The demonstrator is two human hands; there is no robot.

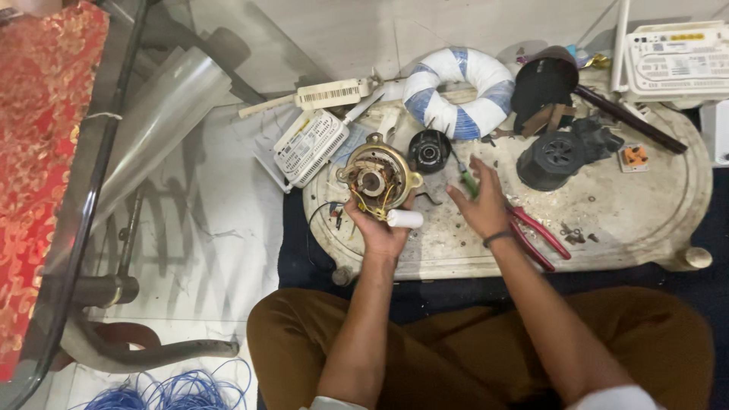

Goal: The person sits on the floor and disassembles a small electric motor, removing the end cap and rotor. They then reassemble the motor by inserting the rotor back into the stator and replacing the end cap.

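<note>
The left hand (380, 228) is closed around the lower edge of a round electric motor (378, 176), holding it up with its open face toward the camera; copper windings and thin yellow and red wires show inside the brass-coloured housing. A small white cylinder (405, 219) sits at the thumb side of that hand, touching the motor's wires. The right hand (480, 201) is spread, fingers apart, palm down, gripping nothing; its fingertips are at a green-handled screwdriver (465, 176) lying on the board, though whether they touch it cannot be told. A dark band circles the wrist.

Just beside the right wrist lie red-handled pliers (541, 237). All this rests over an oval, stained white board (638, 212) set low in front of the seated person, whose brown trousers (456, 357) fill the bottom of the view.

Beyond the motor sits a small black round part (430, 150), and behind it a white and blue ring of wrapped cord (456, 91). To the right stands a black ribbed cap (553, 159). Left of the motor lies a white plastic box (310, 144) with vents. Blue wire (167, 391) is coiled on the floor at lower left.
</note>
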